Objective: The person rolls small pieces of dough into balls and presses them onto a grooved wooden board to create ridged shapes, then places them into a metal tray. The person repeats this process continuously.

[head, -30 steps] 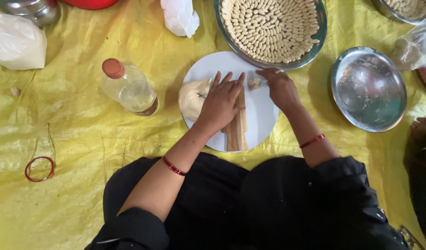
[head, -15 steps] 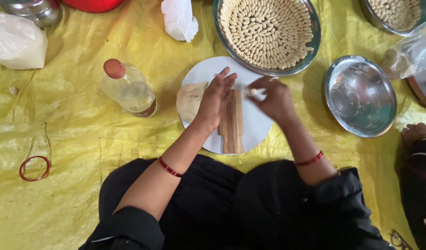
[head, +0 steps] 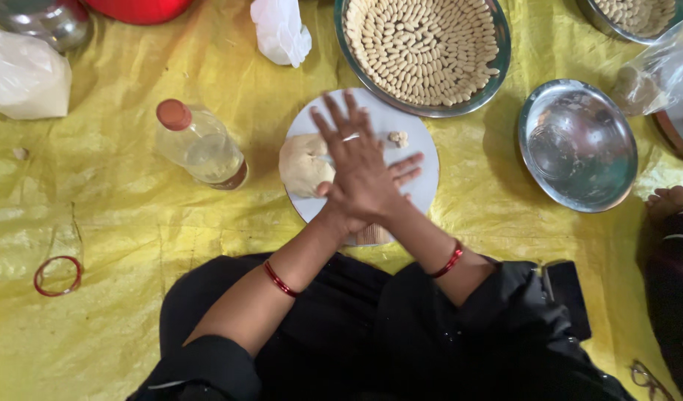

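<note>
Pale dough lump (head: 303, 165) lies on the left part of the round white plate (head: 423, 186), at about nine o'clock from the plate's middle. Both hands are crossed flat over the plate's centre, one on top of the other. The left hand (head: 356, 160) lies on top with its fingers spread wide and pointing to twelve o'clock; the right hand (head: 386, 186) is under it, and its fingertips come out toward three o'clock. Neither grip closes on anything: the palms are flat and press down, and what is under them I cannot see.

At six o'clock of the hands, a ridged wooden board (head: 372, 235) shows from under the wrists; its long axis seems to run from six to twelve o'clock. The lump touches the left hand's thumb side, so the left hand is the nearer one to it. A small dough crumb (head: 398, 138) rests at about one o'clock on the plate, apart from the fingers.

Further out, at twelve o'clock, a big metal bowl (head: 496, 74) holds many small shaped pieces in rows. An empty steel bowl (head: 577, 145) stands at three o'clock, and an oil bottle (head: 199, 145) with a red cap lies at nine o'clock on the yellow sheet (head: 118, 223).
</note>
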